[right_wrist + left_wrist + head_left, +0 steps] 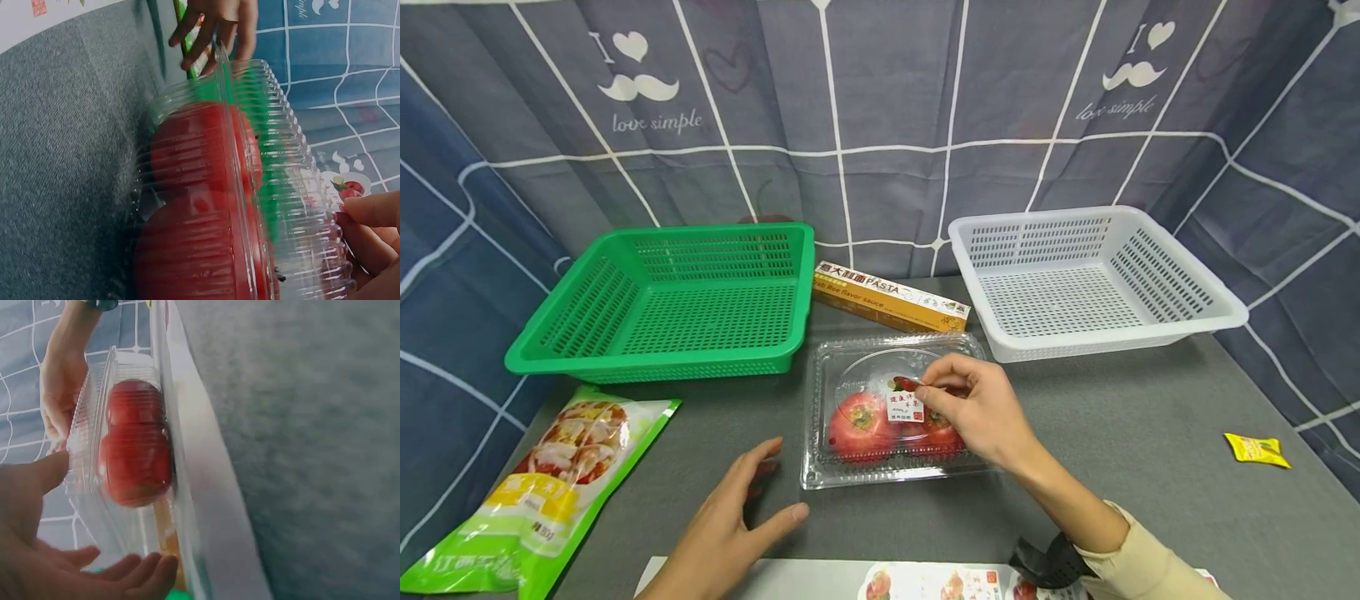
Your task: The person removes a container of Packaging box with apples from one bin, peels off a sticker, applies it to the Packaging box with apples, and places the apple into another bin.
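Note:
A clear plastic clamshell box (831,367) lies closed on the table with two round red fruits (862,425) inside. Over its lid, my right hand (981,404) pinches a sticker label (906,407) between thumb and forefinger; the label shows a red fruit picture and red print. In the right wrist view the sticker (347,185) stands at the lid's outer face, by the fingertips. My left hand (737,508) is off the box's near left corner, holding nothing, thumb and fingers spread apart. The left wrist view shows that hand (81,544) beside the box (125,531).
Behind stand a green basket (658,364) on the left and a white basket (1112,340) on the right, a pasta box (891,298) between them. A green food bag (561,483) lies left, a yellow packet (1257,450) right. A label sheet (820,579) runs along the front.

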Demonstrator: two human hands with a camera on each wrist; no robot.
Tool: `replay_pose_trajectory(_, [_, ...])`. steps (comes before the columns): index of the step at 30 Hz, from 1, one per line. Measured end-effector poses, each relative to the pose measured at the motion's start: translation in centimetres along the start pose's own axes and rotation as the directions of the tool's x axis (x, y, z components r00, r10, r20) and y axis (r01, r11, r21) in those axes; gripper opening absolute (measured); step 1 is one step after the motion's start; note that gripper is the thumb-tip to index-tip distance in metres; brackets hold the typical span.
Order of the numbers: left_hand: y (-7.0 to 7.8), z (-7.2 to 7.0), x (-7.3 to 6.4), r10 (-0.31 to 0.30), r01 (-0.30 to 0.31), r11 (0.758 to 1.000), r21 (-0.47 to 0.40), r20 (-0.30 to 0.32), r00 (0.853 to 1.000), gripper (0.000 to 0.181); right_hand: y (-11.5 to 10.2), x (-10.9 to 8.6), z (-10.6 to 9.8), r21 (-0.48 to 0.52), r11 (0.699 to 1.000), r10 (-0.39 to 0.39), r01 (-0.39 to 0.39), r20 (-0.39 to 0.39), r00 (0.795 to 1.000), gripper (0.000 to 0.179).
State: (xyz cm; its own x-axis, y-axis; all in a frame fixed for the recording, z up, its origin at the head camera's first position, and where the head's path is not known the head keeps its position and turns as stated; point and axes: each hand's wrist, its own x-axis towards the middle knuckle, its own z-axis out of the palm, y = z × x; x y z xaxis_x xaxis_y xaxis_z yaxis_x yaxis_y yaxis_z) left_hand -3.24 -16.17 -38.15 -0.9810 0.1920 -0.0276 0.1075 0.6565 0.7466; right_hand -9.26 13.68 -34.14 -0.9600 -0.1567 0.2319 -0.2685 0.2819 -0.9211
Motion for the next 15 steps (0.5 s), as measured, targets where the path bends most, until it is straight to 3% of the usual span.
replay_pose_trajectory(5, [1.2,0.3,1.0,0.020,-0.029,0.978,-0.208,-0.047,0.999,0.078,0.3,0.4,-0.1,-0.002,1.000,0.004,-0.003,0.027,1.000,0.007])
replay_pose_trajectory(10, [1.9,0.7,2.3,0.039,-0.036,0.938,-0.345,0.003,0.999,0.080,0.4,0.6,-0.1,-0.024,0.999,0.022,-0.021,0.045,0.999,0.008])
replay_pose_trajectory(15, [1.6,0.6,3.8,0.025,0.011,0.893,-0.449,0.073,0.997,0.077,0.5,0.7,0.3,-0.148,0.989,-0.006,0.015,0.058,0.998,0.007])
